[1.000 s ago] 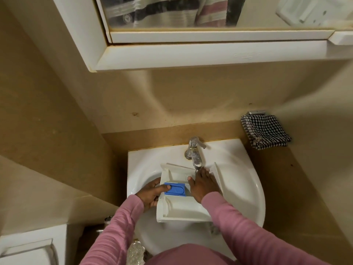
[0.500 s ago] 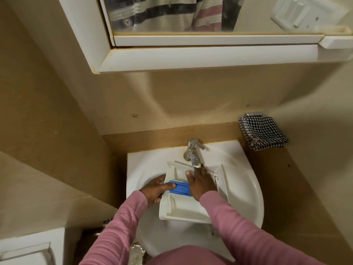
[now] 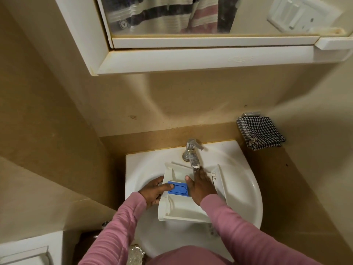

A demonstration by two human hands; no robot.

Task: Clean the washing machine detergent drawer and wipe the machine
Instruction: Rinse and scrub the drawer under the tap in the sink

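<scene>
A white detergent drawer [image 3: 183, 209] with a blue insert [image 3: 178, 188] lies across the white sink [image 3: 246, 190], under the chrome tap [image 3: 193, 154]. My left hand [image 3: 155, 191] grips the drawer's left wall, thumb on the blue insert. Flat inside the drawer, my right hand [image 3: 200, 186] rests just below the tap spout with fingers straight, pressing on the compartments. Whether water runs I cannot tell.
A black-and-white checked cloth [image 3: 259, 131] hangs on a wall hook right of the sink. A mirrored cabinet [image 3: 191, 58] juts out overhead. A white fixture [image 3: 28, 251] sits at the lower left. Tan walls close in on both sides.
The drawer has shifted slightly back and right under the tap. My right hand slid forward inside it toward the spout. My left hand keeps its grip.
</scene>
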